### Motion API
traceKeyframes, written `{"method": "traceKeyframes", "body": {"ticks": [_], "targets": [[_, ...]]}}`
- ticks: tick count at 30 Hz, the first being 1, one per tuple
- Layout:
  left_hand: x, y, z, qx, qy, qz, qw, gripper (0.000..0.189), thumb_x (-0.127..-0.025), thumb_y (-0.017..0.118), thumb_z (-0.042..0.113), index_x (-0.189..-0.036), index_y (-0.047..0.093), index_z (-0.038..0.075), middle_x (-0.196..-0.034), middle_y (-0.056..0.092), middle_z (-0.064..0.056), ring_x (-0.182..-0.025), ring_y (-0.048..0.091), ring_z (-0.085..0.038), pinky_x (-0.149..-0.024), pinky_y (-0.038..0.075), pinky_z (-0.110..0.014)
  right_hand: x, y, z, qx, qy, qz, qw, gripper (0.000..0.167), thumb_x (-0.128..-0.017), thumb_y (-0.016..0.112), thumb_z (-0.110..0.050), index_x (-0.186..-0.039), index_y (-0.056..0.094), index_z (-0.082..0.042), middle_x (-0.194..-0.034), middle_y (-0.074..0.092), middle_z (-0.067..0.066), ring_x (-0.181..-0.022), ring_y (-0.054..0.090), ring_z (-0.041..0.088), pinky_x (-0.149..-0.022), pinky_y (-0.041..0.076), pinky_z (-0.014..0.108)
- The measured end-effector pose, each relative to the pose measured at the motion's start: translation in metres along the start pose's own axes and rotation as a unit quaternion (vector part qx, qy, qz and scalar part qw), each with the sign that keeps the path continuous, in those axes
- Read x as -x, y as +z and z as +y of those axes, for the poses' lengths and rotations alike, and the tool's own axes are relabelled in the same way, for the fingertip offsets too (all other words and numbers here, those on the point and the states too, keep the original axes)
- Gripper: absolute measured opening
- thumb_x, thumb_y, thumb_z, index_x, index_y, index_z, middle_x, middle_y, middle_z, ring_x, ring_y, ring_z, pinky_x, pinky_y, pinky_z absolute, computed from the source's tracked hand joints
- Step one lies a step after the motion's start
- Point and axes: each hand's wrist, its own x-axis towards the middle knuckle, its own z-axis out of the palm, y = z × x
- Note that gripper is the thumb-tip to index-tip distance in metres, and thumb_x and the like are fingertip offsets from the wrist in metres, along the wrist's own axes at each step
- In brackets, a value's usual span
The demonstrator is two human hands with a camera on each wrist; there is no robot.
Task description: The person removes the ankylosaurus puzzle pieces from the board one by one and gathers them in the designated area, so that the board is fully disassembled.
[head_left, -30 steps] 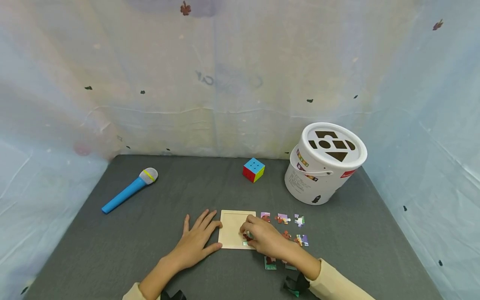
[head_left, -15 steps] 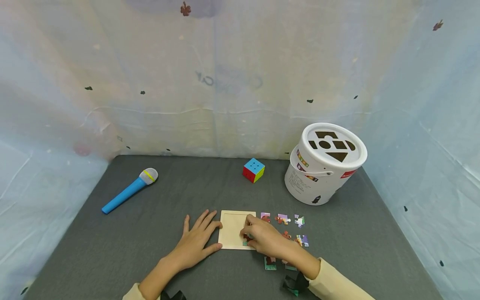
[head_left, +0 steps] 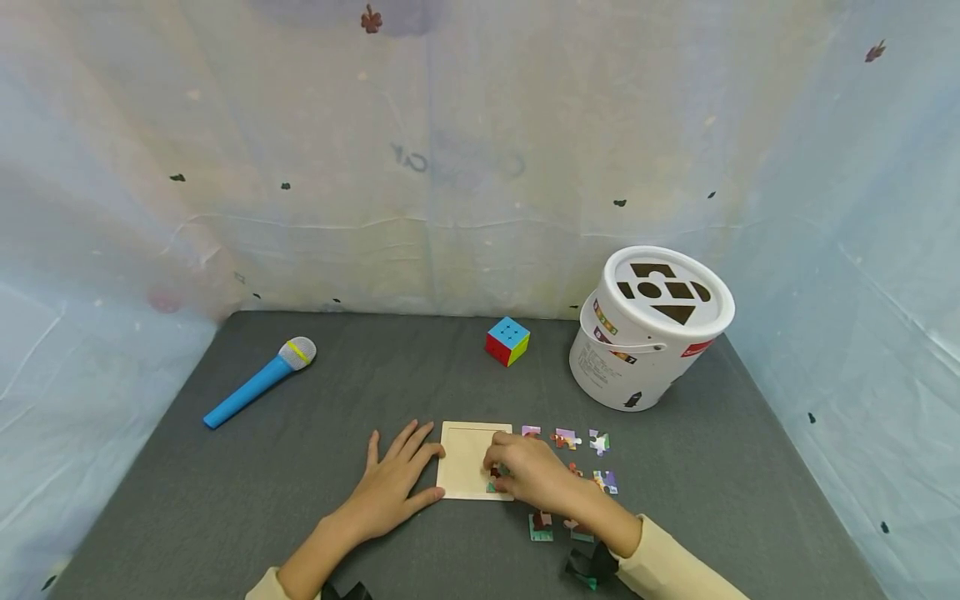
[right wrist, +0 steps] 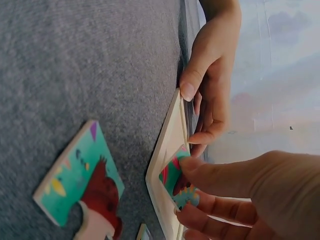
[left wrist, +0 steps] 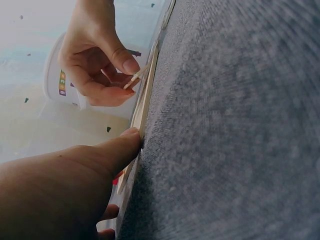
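Observation:
A pale wooden puzzle tray (head_left: 461, 462) lies flat on the grey table. My left hand (head_left: 392, 483) rests at its left side with fingers spread, thumb and index fingertip touching the edge. Above the tray's lower right corner, my right hand (head_left: 534, 473) pinches a puzzle piece (right wrist: 173, 176) between thumb and fingers. In the right wrist view this piece is green with dark brown and pink parts, tilted over the tray. In the left wrist view its thin edge shows, one end close to the tray rim. The right hand hides part of the tray.
Loose puzzle pieces lie right of the tray, among them a purple and orange piece (head_left: 566, 438) and a green and brown piece (head_left: 540, 527). Farther back are a puzzle cube (head_left: 507, 341), a white bucket (head_left: 648, 333) with a shape-hole lid, and a blue toy microphone (head_left: 258, 382).
My right hand has shifted slightly to the right with the puzzle piece still pinched, and its hold has tilted a little. My left hand has stayed in place.

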Motion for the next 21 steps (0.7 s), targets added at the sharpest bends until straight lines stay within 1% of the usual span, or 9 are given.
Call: {"method": "traceKeyframes", "body": {"ticks": [3, 7, 11, 13, 16, 21], "targets": [[-0.0002, -0.0007, 0.0004, 0.002, -0.002, -0.002, 1.0000, 0.049, -0.094, 0.063, 0.053, -0.135, 0.052, 0.028, -0.161, 0.030, -0.012, -0.150, 0.018, -0.037, -0.106, -0.001, -0.077, 0.0002, -0.0009, 0.0003, -0.013, 0.000, 0.002, 0.9999, 0.018, -0.078, 0.085, -0.007, -0.089, 0.073, -0.012, -0.086, 0.061, -0.003, -0.069, 0.053, 0.005, -0.060, 0.045, 0.019], [-0.0001, -0.0012, 0.0006, 0.003, -0.002, -0.003, 1.0000, 0.048, -0.094, 0.063, 0.052, -0.134, 0.052, 0.028, -0.161, 0.030, -0.012, -0.150, 0.018, -0.037, -0.106, -0.001, -0.078, 0.0006, -0.0006, 0.0009, -0.024, -0.013, 0.010, 0.9996, 0.015, -0.079, 0.083, -0.004, -0.088, 0.073, -0.011, -0.086, 0.062, -0.003, -0.070, 0.055, 0.005, -0.061, 0.046, 0.018], [0.0002, -0.0008, 0.0003, 0.001, 0.000, -0.001, 1.0000, 0.048, -0.094, 0.063, 0.053, -0.134, 0.052, 0.028, -0.160, 0.030, -0.012, -0.150, 0.018, -0.037, -0.105, 0.000, -0.078, 0.0007, -0.0005, 0.0010, -0.030, -0.024, 0.015, 0.9992, 0.014, -0.081, 0.081, -0.003, -0.086, 0.073, -0.012, -0.084, 0.061, -0.004, -0.071, 0.053, 0.003, -0.062, 0.046, 0.018], [0.0003, -0.0005, 0.0001, 0.000, 0.000, 0.000, 1.0000, 0.048, -0.094, 0.062, 0.053, -0.134, 0.053, 0.028, -0.160, 0.030, -0.012, -0.150, 0.018, -0.037, -0.105, 0.000, -0.078, 0.0007, -0.0007, 0.0010, -0.033, -0.023, 0.013, 0.9991, 0.013, -0.081, 0.081, -0.003, -0.085, 0.072, -0.013, -0.083, 0.060, -0.005, -0.071, 0.050, 0.002, -0.062, 0.045, 0.017], [0.0004, 0.0000, -0.0002, -0.002, 0.000, -0.001, 1.0000, 0.048, -0.094, 0.062, 0.053, -0.134, 0.053, 0.028, -0.160, 0.031, -0.012, -0.150, 0.018, -0.037, -0.105, 0.001, -0.079, 0.0008, -0.0010, 0.0016, -0.052, -0.018, 0.005, 0.9985, 0.013, -0.082, 0.080, -0.004, -0.083, 0.070, -0.013, -0.081, 0.059, -0.006, -0.070, 0.048, 0.001, -0.061, 0.043, 0.017], [-0.0001, 0.0002, -0.0004, -0.004, 0.000, -0.002, 1.0000, 0.048, -0.094, 0.062, 0.054, -0.134, 0.052, 0.028, -0.160, 0.030, -0.012, -0.150, 0.018, -0.037, -0.105, 0.000, -0.078, 0.0010, -0.0019, 0.0032, -0.087, -0.011, -0.010, 0.9961, 0.010, -0.085, 0.076, -0.001, -0.085, 0.073, -0.011, -0.083, 0.062, -0.006, -0.071, 0.053, 0.000, -0.064, 0.047, 0.017]]}}
